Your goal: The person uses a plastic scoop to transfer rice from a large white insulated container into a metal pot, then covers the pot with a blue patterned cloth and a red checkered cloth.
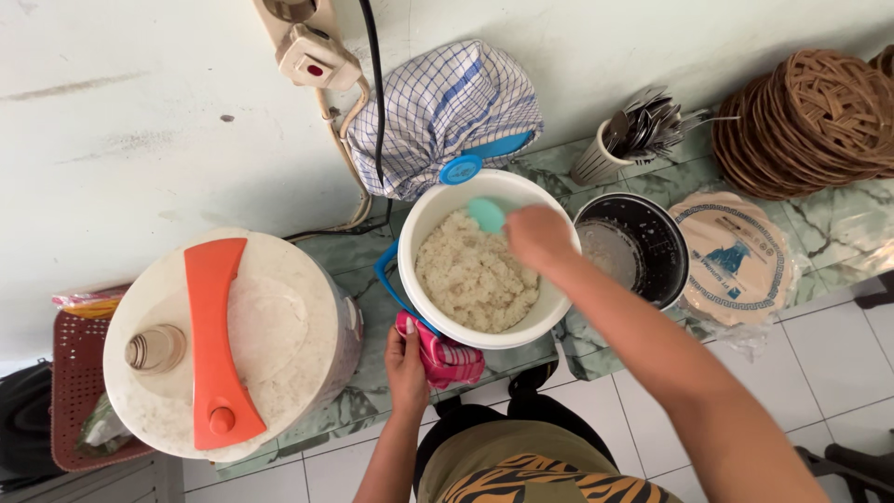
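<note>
From the head view, a white bucket [484, 265] of cooked rice [475, 275] stands on the green marbled counter [368, 373], between a large white cooler with an orange handle [223, 340] and a black inner pot [638, 247]. The right hand [538, 235] is over the bucket's far rim, its fingers wrapped around a teal rice paddle [486, 214] that dips toward the rice. The left hand [406, 368] rests at the bucket's near side, fingers pressed together against a pink checked cloth [447, 359] by the blue handle [389, 284].

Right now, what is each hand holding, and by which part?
The right hand grips a teal plastic rice paddle by its handle, above the white bucket of cooked rice. The left hand presses a pink cloth against the bucket's near side.
</note>
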